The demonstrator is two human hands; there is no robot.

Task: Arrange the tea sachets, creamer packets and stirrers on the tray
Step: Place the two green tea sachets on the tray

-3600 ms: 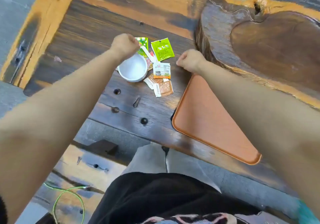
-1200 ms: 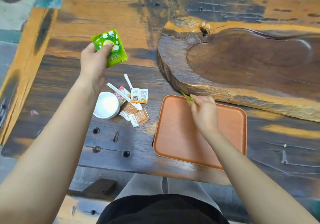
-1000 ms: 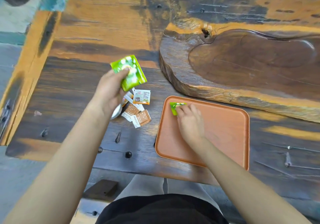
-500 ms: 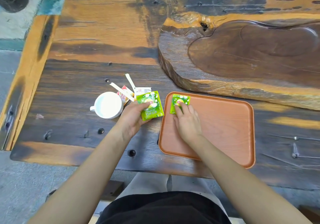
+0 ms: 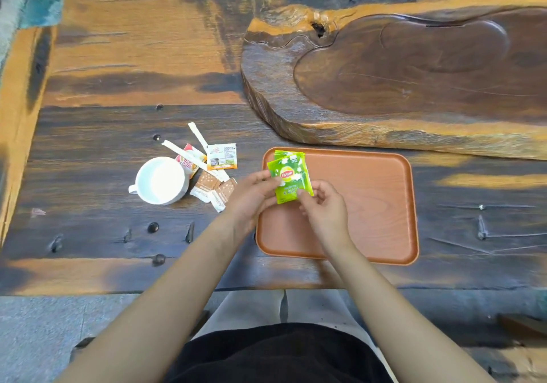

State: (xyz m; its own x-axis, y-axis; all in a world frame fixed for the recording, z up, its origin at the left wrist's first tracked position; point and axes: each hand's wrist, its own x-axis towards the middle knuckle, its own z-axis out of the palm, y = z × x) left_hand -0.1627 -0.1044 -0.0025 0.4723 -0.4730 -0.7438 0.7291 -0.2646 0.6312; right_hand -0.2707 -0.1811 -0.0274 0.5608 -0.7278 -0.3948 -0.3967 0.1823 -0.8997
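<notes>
An orange-brown tray [image 5: 370,205] lies on the wooden table in front of me. One green tea sachet [image 5: 291,155] rests in its far left corner. A second green tea sachet [image 5: 291,180] is held just above it, overlapping it, pinched by my left hand [image 5: 251,196] on its left edge and my right hand [image 5: 322,205] at its lower right corner. Left of the tray lies a pile: a white creamer packet [image 5: 222,156], brown packets [image 5: 213,190], a red-orange packet [image 5: 189,160] and two white stirrers [image 5: 185,155].
A white cup [image 5: 161,181] stands left of the pile. A thick carved wooden slab [image 5: 399,72] rises behind the tray. Metal studs [image 5: 153,227] dot the table near its front edge. My lap shows below the edge.
My left hand brought the second green sachet from beside the tray over its far left corner. My right hand left the first sachet lying there and took hold of the second one.
</notes>
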